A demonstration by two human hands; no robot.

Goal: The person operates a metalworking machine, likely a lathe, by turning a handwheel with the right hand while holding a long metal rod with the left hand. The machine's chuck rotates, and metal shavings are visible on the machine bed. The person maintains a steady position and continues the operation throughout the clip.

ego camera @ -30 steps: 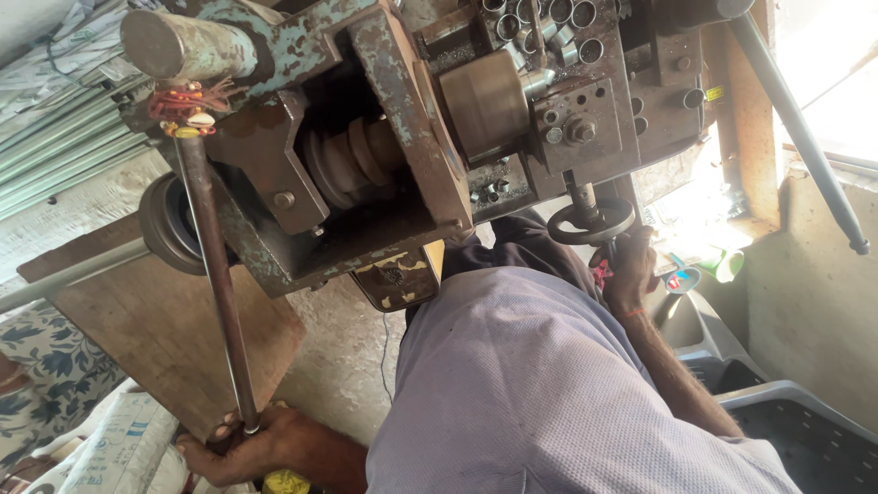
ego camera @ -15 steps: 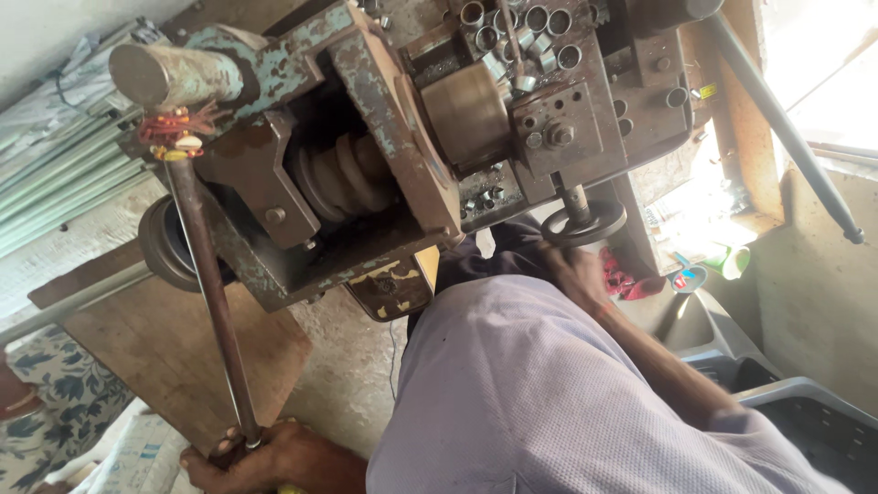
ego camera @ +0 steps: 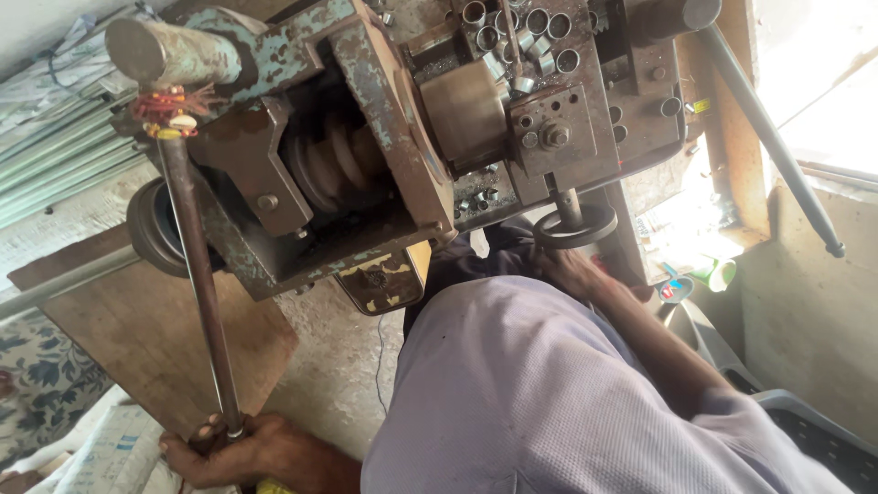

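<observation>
My left hand (ego camera: 229, 453) is closed around the lower end of a long rusty lever rod (ego camera: 197, 284). The rod rises to the top shaft of an old blue-green metal machine (ego camera: 384, 110), where red thread and beads (ego camera: 165, 105) are tied. My right hand (ego camera: 574, 272) reaches past my light purple shirt (ego camera: 549, 402) and grips the lower rim of a small dark handwheel (ego camera: 578, 227) under the machine's head. Several short metal rings (ego camera: 526, 27) sit in the top of the machine. A thick coiled screw (ego camera: 334, 165) shows inside the frame.
A wooden board (ego camera: 137, 338) lies under the machine by a black pulley (ego camera: 151, 229). Metal pipes (ego camera: 46, 155) are stacked at the left. A long dark bar (ego camera: 768, 137) slants down at the right, above a grey plastic crate (ego camera: 805, 430). Patterned cloth (ego camera: 37, 384) lies lower left.
My right hand has slid from the right side of the handwheel to its lower rim. My left hand stays on the lever rod. The view has shifted slightly.
</observation>
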